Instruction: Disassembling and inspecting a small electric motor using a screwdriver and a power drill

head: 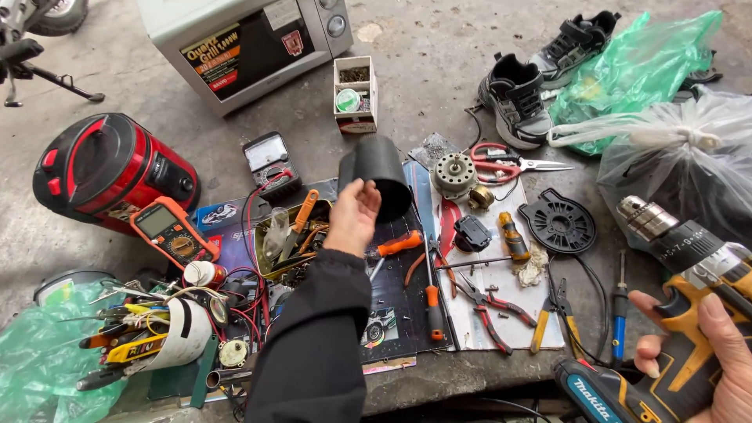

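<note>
Holding a black cylinder (377,176) up at frame centre, the left hand (352,215) has its fingers curled round the cylinder's lower rim, black sleeve running down to the bottom edge. Right hand (709,356) at lower right is wrapped round the grip of a yellow-and-black cordless drill (689,258), chuck pointing up-left, forefinger lying along the body. Second drill, teal (595,392), lies just below it at the bottom edge. Under the left hand: printed mat (392,298) with an orange-handled screwdriver (395,247), another orange screwdriver (432,301), red-handled pliers (489,309), yellow-handled cutters (552,309). Right of the cylinder: small motor (454,174), red scissors (505,163), black round fan guard (560,222). Left of the hand: metal tray of bits (286,239), orange multimeter (172,231), analogue meter (270,160), red and black round appliance (106,168). Lower left: white cup stuffed with tools (168,337), green plastic bag (39,368). Top: grey microwave oven (243,43), small cardboard box (354,94). Upper right: pair of grey sneakers (540,78), green bag (638,66), clear knotted bag (689,160). All on a concrete floor (435,47).
</note>
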